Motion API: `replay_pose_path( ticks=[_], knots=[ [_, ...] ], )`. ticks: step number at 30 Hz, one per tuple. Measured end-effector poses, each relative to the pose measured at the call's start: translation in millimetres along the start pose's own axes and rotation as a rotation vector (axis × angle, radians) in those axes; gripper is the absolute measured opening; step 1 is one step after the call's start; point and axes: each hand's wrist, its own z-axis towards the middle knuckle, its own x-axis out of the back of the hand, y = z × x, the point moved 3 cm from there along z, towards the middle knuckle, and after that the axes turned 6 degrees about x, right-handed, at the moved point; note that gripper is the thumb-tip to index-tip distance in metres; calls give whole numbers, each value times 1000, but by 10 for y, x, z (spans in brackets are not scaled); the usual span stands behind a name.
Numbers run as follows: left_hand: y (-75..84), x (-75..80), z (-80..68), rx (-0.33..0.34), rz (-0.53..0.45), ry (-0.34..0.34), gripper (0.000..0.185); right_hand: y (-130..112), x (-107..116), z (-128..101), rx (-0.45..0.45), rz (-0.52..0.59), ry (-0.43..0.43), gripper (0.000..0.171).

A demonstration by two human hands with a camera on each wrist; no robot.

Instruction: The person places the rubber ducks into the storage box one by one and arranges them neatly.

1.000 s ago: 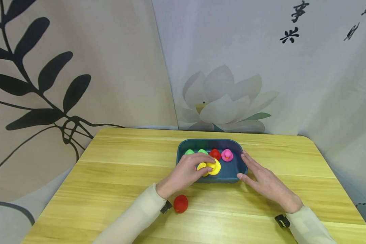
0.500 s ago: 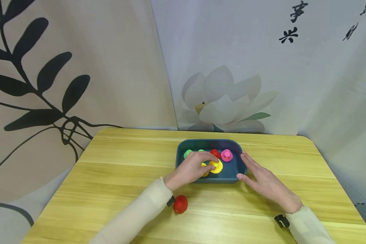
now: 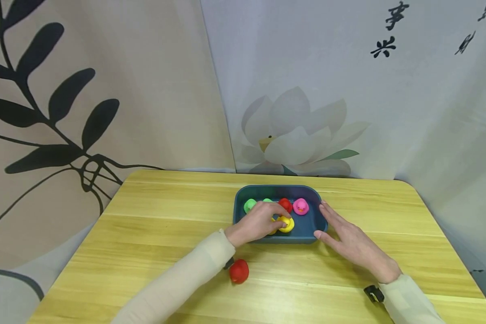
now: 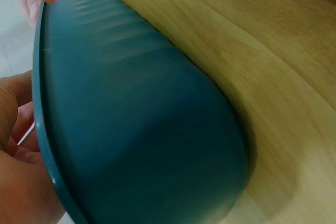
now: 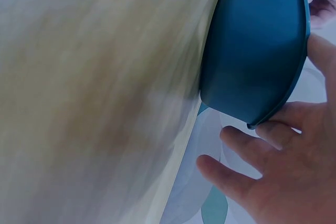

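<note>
A dark blue-green bin (image 3: pixel 303 240) stands on the table with small rubber ducks inside. My left hand (image 3: pixel 259 221) reaches over its near wall and pinches a yellow duck (image 3: pixel 287 227) between thumb and fingertips, low in the bin. Partly hidden by that hand is a second yellow duck (image 3: pixel 273 231). Along the back sit a green duck (image 3: pixel 249 205), another green one mostly covered, a red duck (image 3: pixel 285 204) and a pink duck (image 3: pixel 301 206). At the bin's right end, my right hand (image 3: pixel 352 240) rests its extended fingers and thumb against the rim.
On the wooden table (image 3: pixel 166 216), a round red object (image 3: pixel 239 271) lies in front of the bin, close to the left wrist. Behind the table's back edge hangs a printed curtain (image 3: pixel 166 90).
The left hand has shifted slightly right and lower into the bin with the yellow duck, uncovering more of the left green duck. The right hand has stayed at the bin's end.
</note>
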Motion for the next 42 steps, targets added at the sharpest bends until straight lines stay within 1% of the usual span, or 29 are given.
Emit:
replay_pose_path(
  ticks=[7, 15, 20, 30, 42],
  knots=[
    [-24, -69, 69, 20, -4, -31, 24, 2, 4, -8, 0, 5, 5, 83],
    [-41, -134, 119, 19, 9, -31, 24, 15, -2, 7, -18, 11, -8, 83],
    [-55, -157, 140, 33, 1, -31, 23, 13, -5, 8, -17, 15, -12, 83],
    [-30, -191, 173, 39, 18, -38, 22, 18, -1, 6, -19, 14, -14, 83],
    [-38, -220, 176, 11, 44, -30, 20, 11, 1, 14, -21, 11, -15, 82]
  ],
)
